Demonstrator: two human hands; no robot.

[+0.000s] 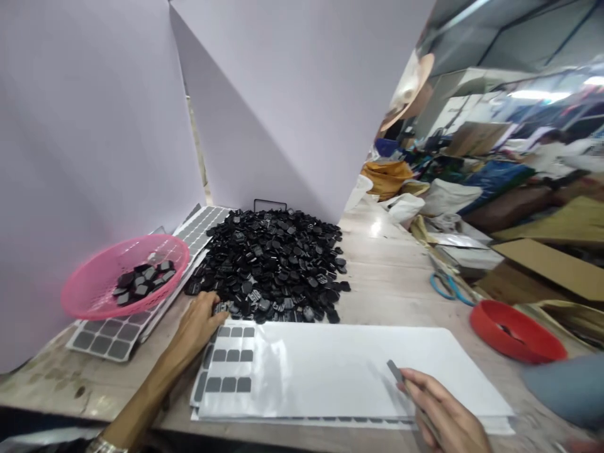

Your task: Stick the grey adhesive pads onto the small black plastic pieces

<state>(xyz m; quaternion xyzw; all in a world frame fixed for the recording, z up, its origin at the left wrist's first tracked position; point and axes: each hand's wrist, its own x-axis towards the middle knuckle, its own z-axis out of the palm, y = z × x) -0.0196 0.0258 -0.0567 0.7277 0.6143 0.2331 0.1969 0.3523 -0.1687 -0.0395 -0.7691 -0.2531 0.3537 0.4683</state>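
My left hand rests at the near left edge of a heap of small black plastic pieces. Its thumb and fingers are curled about a black piece there, partly hidden. In my right hand, fingers closed, is a thin tool, perhaps tweezers, with a small grey sticker at its tip. That tip hovers over the right part of a white sticker sheet, stacked on others. Rows of grey rounded stickers are left along the sheet's left end.
On the left, a pink basket holding several black and grey pieces sits on more grey sticker sheets. Blue-handled scissors and a red bowl are at the right. Pale panels stand behind; a grey sleeve shows lower right.
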